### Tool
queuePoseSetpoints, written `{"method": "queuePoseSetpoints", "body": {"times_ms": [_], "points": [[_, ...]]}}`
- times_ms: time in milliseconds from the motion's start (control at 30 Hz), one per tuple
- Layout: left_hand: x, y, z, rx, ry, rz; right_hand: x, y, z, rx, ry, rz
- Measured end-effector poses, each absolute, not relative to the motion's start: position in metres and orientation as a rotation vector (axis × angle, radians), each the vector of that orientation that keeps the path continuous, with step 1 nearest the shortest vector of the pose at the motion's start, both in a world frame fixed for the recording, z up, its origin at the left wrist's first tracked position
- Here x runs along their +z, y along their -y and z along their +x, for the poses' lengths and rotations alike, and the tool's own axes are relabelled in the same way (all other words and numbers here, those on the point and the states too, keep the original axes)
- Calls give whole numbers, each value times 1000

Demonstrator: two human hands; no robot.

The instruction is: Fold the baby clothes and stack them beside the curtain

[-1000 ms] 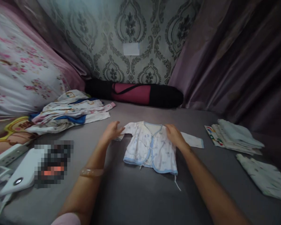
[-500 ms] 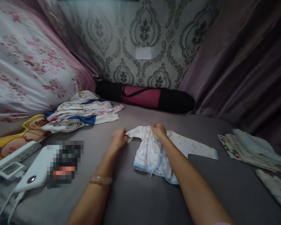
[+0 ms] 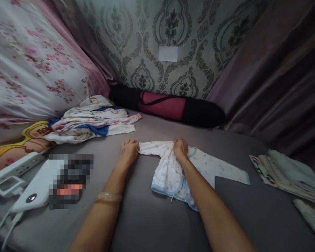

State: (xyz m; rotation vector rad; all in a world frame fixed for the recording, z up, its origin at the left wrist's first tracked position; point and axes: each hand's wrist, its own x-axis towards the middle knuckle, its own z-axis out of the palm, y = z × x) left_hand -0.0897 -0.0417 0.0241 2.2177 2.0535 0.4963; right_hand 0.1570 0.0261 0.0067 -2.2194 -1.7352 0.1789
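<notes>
A small white baby shirt (image 3: 168, 171) with pale blue prints, blue edging and tie strings lies spread on the grey sheet (image 3: 147, 224). At the cuff of its left-hand sleeve, my left hand (image 3: 130, 151) is closed, pinching the fabric so the sleeve stretches out straight. My right hand (image 3: 181, 148) grips the shirt near its collar and shoulder, fingers bunched on the cloth. The other sleeve lies flat toward the right. My right forearm hides part of the shirt's front.
Loose baby clothes (image 3: 94, 119) lie heaped at the back left, near a yellow cartoon cushion (image 3: 28, 147). A power strip (image 3: 21, 168) and a white power bank (image 3: 39, 185) with cables are at left. Folded clothes (image 3: 286, 171) lie at right. A black-and-maroon long bag (image 3: 162, 106) rests against the wall.
My left hand has moved slightly left with the cuff, and the sleeve is now straighter and flatter. My right hand stays at the collar area. The camera view has shifted a little.
</notes>
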Motion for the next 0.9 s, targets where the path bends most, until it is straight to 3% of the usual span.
{"method": "queuePoseSetpoints", "body": {"times_ms": [100, 300, 433, 600, 900], "points": [[23, 37, -99, 503, -1955, 2129, 7, -19, 154, -15, 1819, -2175], [11, 23, -113, 784, -1937, 1741, 31, -11, 159, -23, 2070, -2100], [9, 25, -99, 604, -2150, 1862, 29, -2, 155, -24, 2292, -1840], [15, 20, -92, 489, -2165, 1761, 8, 9, 150, -118, 2231, -1897], [23, -13, -98, 975, -1930, 1540, -6, 19, 156, -131, 2182, -1711]]}}
